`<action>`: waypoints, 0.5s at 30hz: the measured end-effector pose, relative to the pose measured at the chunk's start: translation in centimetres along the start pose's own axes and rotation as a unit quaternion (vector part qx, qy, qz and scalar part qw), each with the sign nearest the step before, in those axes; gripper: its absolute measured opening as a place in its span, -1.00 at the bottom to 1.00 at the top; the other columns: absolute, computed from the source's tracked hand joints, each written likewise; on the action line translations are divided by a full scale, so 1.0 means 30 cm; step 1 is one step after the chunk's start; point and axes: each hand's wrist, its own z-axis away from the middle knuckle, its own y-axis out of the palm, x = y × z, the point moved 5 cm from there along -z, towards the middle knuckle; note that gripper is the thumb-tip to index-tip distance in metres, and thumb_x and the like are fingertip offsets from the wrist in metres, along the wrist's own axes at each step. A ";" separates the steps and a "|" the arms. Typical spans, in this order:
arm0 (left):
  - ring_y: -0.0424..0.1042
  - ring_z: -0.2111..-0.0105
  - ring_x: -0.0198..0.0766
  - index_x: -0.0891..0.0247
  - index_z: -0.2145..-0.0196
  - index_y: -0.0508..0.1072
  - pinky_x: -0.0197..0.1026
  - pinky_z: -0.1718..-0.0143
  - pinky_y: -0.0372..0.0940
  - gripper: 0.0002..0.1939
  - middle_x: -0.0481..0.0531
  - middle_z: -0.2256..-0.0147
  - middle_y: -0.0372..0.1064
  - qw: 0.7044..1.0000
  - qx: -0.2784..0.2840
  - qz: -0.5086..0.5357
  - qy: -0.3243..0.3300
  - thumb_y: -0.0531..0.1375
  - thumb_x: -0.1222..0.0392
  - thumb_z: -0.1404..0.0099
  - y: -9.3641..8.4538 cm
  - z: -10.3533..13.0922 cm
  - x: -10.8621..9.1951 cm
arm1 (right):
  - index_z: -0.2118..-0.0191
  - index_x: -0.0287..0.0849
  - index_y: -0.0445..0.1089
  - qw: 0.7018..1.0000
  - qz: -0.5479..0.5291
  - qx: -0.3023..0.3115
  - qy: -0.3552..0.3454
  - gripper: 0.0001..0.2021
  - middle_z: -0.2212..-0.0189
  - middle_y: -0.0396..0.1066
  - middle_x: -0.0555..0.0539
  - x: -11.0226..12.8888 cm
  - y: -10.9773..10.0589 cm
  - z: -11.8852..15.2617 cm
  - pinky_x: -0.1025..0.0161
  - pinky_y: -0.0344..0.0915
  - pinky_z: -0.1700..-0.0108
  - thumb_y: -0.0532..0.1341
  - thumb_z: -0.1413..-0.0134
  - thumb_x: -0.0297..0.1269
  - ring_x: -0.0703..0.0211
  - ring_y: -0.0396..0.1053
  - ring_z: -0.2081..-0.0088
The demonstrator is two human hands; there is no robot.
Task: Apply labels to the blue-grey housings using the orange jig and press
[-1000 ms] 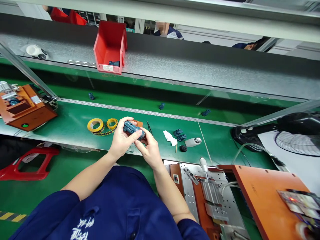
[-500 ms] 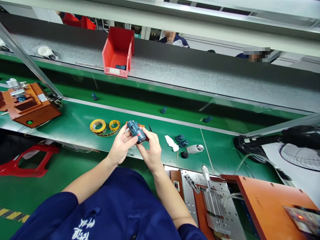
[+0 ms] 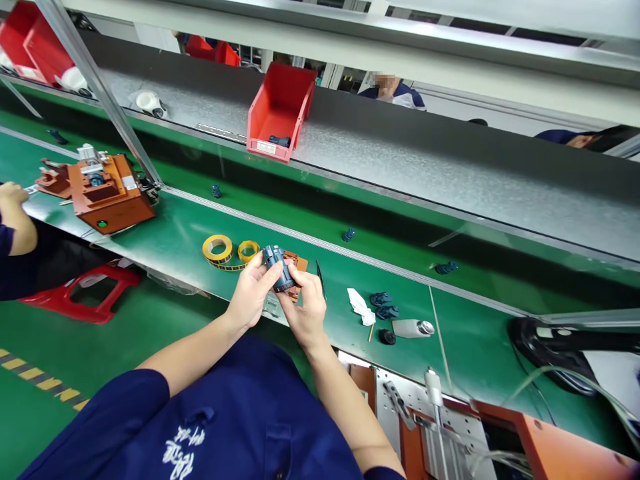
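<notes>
On the green bench (image 3: pixel 175 227), two yellow tape rolls (image 3: pixel 229 248) lie near the left hand (image 3: pixel 249 293), while a dark slim tool (image 3: pixel 320 277), white tissue (image 3: pixel 361 308), two small blue parts (image 3: pixel 387 312), a black cap (image 3: pixel 387 337) and a pale bottle (image 3: pixel 411 328) lie off to the right. An orange block (image 3: pixel 301 264) sits behind the hands, partly hidden by them. Both forearms reach forward and converge, the left and right hand (image 3: pixel 307 307) together gripping a dark blue housing (image 3: pixel 278 268), tilted, over the bench's near edge, thumbs on its near side.
</notes>
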 end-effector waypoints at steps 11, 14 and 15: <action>0.49 -0.02 -0.14 0.18 -0.15 0.32 -0.11 -0.11 0.35 -0.34 0.13 0.00 0.51 0.999 -0.024 0.036 0.022 0.43 0.20 -0.13 -0.017 0.022 -0.022 | -0.21 -0.05 0.32 0.995 -0.081 0.047 0.041 -0.50 0.00 0.47 -0.18 -0.035 0.023 -0.050 0.09 0.47 0.05 0.33 -0.16 -0.23 0.03 0.46 0.02; 0.51 0.11 -0.25 0.21 -0.01 0.40 -0.18 -0.03 0.36 -0.43 0.08 0.09 0.52 0.995 -0.048 0.079 0.031 0.46 0.24 -0.06 -0.007 0.056 -0.023 | -0.24 -0.07 0.31 0.997 -0.007 0.072 -0.033 -0.51 0.04 0.50 -0.20 0.024 -0.002 -0.036 0.09 0.47 0.12 0.27 -0.21 -0.20 0.00 0.48 0.10; 0.52 0.18 -0.27 0.22 0.03 0.42 -0.17 0.00 0.37 -0.44 0.06 0.16 0.52 0.995 -0.050 0.087 0.015 0.48 0.24 -0.02 -0.006 0.064 -0.009 | -0.23 -0.08 0.32 0.996 0.015 0.071 -0.050 -0.52 0.06 0.51 -0.21 0.034 -0.008 -0.029 0.10 0.46 0.17 0.26 -0.22 -0.17 -0.01 0.48 0.14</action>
